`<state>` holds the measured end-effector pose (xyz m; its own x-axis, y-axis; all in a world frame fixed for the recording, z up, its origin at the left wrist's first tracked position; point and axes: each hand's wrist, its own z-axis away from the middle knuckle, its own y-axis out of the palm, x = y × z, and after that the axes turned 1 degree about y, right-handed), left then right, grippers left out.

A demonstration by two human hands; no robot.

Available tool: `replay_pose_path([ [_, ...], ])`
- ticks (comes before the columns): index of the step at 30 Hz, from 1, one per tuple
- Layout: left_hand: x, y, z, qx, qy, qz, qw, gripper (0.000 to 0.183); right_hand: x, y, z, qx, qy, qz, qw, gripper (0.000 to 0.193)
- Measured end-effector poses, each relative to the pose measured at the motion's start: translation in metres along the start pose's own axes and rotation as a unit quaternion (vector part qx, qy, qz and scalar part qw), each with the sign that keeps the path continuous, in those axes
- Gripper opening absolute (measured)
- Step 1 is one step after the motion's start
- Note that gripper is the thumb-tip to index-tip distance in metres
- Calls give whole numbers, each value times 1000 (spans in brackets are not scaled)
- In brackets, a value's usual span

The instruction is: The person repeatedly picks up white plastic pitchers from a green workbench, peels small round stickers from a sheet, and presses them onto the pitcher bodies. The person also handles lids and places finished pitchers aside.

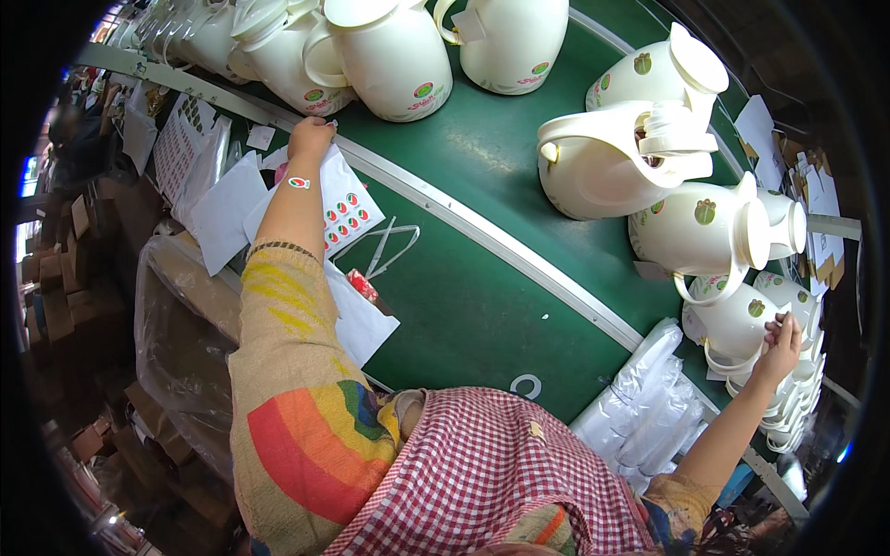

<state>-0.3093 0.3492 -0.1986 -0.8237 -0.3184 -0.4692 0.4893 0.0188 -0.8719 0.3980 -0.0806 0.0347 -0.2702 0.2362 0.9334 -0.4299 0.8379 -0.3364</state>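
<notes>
My left hand (311,137) reaches far forward and rests, fingers curled, on the top corner of a white sticker sheet (350,211) with rows of small red-and-green round stickers. One such sticker (298,183) is stuck on my left forearm. My right hand (779,338) is stretched out to the right, its fingers on the edge of a cream plastic jug (737,320) lying on its side among other jugs. The jug bears a green round sticker (756,308).
A green conveyor belt (491,157) with a metal rail (519,255) carries several cream jugs (399,56), some upright, some tipped (603,157). A stack of clear plastic bags (640,408) lies near my right arm. White papers (222,208) and cardboard boxes (56,296) lie at the left.
</notes>
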Motion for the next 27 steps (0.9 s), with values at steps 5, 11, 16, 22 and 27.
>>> replay_pose_path([
  [5, 5, -3, -2, 27, -21, 30, 999, 29, 4, -3, 45, -18, 5, -14, 1000, 17],
  [11, -30, -30, 33, 13, 65, 67, 996, 17, 19, 21, 110, 46, -8, 10, 999, 14],
  [16, -108, -42, 175, 345, 275, 225, 869, 8, 55, 105, 193, 377, -140, 56, 914, 12],
  [22, -230, -50, 380, 399, 576, 83, 709, 9, 73, 114, 225, 443, -179, 163, 863, 21],
  [27, -278, -49, 438, 398, 633, 44, 663, 10, 56, 69, 230, 369, -178, 185, 893, 12],
])
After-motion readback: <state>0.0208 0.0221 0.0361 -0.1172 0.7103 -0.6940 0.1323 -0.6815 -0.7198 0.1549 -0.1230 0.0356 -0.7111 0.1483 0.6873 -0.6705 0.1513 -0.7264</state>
